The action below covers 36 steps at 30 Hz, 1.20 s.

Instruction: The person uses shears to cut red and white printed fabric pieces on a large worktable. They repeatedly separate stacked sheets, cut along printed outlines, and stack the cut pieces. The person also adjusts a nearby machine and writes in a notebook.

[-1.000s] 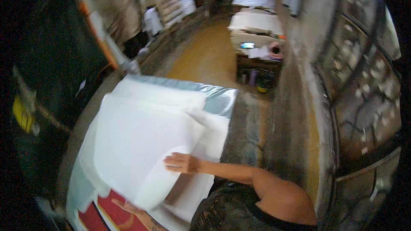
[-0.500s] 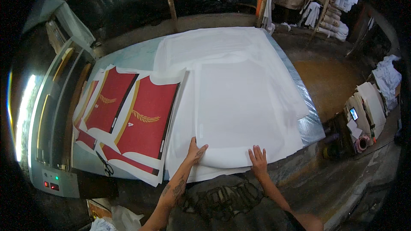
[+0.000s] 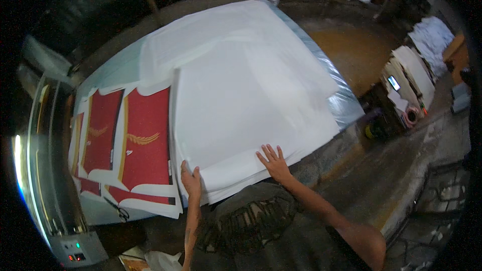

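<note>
The left hand (image 3: 191, 181) and right hand (image 3: 275, 164) (spread flat) touch white sheets (image 3: 228, 108).

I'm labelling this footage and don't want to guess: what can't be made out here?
Head view:
Beneath the top white sheet: hidden by the sheet.
Lit screen: contents too small.
Left hand: whether it pinches the sheet; the hand itself blocks this.
Grey machine: its left side fades into the dark lens rim.

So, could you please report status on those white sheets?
Left hand at near-left corner of white sheets, grip unclear; right hand spread on top. Sheets layered across the table. Scissors by red printed sheets, apart from both hands.
</note>
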Each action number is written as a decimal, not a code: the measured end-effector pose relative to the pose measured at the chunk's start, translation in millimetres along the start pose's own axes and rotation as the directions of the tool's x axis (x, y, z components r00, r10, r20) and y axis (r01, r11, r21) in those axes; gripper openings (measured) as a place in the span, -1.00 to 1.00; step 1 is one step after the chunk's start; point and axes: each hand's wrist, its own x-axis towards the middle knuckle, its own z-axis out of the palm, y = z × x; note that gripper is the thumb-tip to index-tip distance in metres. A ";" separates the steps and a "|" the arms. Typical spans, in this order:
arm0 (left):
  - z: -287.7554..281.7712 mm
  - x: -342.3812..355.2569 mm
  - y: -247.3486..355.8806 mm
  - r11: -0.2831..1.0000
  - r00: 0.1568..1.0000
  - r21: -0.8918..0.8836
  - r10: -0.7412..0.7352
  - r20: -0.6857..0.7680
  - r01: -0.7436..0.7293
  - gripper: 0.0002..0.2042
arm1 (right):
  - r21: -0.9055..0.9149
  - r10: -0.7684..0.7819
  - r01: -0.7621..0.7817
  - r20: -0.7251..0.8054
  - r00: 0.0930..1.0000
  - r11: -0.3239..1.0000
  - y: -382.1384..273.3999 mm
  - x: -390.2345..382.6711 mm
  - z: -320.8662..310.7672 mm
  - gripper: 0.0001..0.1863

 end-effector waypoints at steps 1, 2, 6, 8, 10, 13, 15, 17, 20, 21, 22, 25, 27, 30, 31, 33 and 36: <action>0.3 -1.6 1.0 0.992 0.997 0.106 0.073 -0.024 -0.070 -0.51 | -0.027 0.009 -0.009 0.004 1.000 1.000 0.7 -2.1 0.9 -0.28; 1.0 -2.2 3.3 0.990 0.997 0.117 0.074 0.006 -0.075 -0.53 | -0.046 0.010 -0.009 0.008 1.000 0.999 2.0 -3.7 1.0 -0.28; -7.8 -5.3 9.6 0.992 0.996 0.118 0.044 0.077 -0.053 -0.60 | -0.086 0.001 0.004 0.054 0.999 0.996 1.1 -11.3 -1.4 -0.28; -12.4 -7.5 13.4 0.989 0.993 0.136 0.048 0.105 -0.062 -0.62 | -0.224 0.022 0.005 0.116 0.993 0.975 0.3 -14.9 -4.2 -0.31; -13.6 -8.6 17.5 0.978 0.989 0.184 0.073 0.127 -0.096 -0.61 | -0.169 0.032 -0.013 0.110 0.993 0.986 1.1 -16.3 -7.7 -0.30; -10.8 -9.1 21.4 0.978 0.989 0.207 -0.016 0.150 -0.015 -0.62 | -0.124 0.052 -0.033 0.155 0.987 0.992 4.9 -14.1 -15.0 -0.22; -7.9 -8.8 20.6 0.969 0.987 0.218 0.090 0.131 -0.117 -0.63 | -0.111 0.065 -0.029 0.334 0.940 0.993 6.8 -10.2 -20.1 -0.17; -9.5 -11.1 16.1 0.975 0.985 0.198 0.066 0.158 -0.097 -0.63 | -0.041 0.045 -0.031 0.418 0.907 0.999 7.4 -9.3 -26.6 -0.12; -9.0 -14.9 9.2 0.973 0.978 0.231 -0.029 0.205 -0.020 -0.62 | 0.178 0.045 -0.101 0.297 0.954 0.979 0.2 -4.3 -29.8 -0.25; -7.4 -15.6 7.1 0.973 0.983 0.225 0.020 0.181 -0.061 -0.61 | 0.181 0.042 -0.095 0.276 0.960 0.979 -3.9 -0.9 -28.2 -0.28; -4.5 -15.1 5.9 0.959 0.970 0.283 -0.047 0.240 -0.024 -0.59 | 0.179 0.048 -0.112 0.330 0.943 0.977 -7.6 2.6 -26.1 -0.32; -2.8 -14.0 5.6 0.941 0.962 0.338 -0.119 0.245 0.030 -0.54 | 0.128 0.144 -0.189 0.301 0.943 0.974 -23.6 19.3 -17.7 -0.38; -7.7 -10.7 7.7 0.923 0.946 0.385 -0.133 0.296 0.009 -0.51 | 0.186 0.062 -0.109 0.242 0.968 0.976 -34.9 30.2 -15.9 -0.39; -37.4 -7.5 -2.9 0.970 0.944 0.243 -0.076 0.320 -0.004 -0.50 | 0.090 0.184 -0.222 0.316 0.931 0.971 -62.6 45.0 -18.5 -0.50; -51.7 -10.8 -10.8 0.981 0.968 0.191 -0.029 0.247 -0.019 -0.50 | 0.021 0.222 -0.244 0.343 0.913 0.970 -71.1 48.5 -23.6 -0.55; -82.9 -15.7 -41.5 0.994 0.991 0.077 -0.087 0.099 0.079 -0.49 | 0.178 0.194 -0.215 0.129 0.973 0.960 -103.5 58.1 -28.8 -0.61; -136.9 -18.9 -133.1 0.912 0.914 -0.193 -0.387 -0.122 0.361 -0.47 | 0.453 0.106 -0.096 0.002 0.994 0.886 -180.6 78.8 -25.8 -0.68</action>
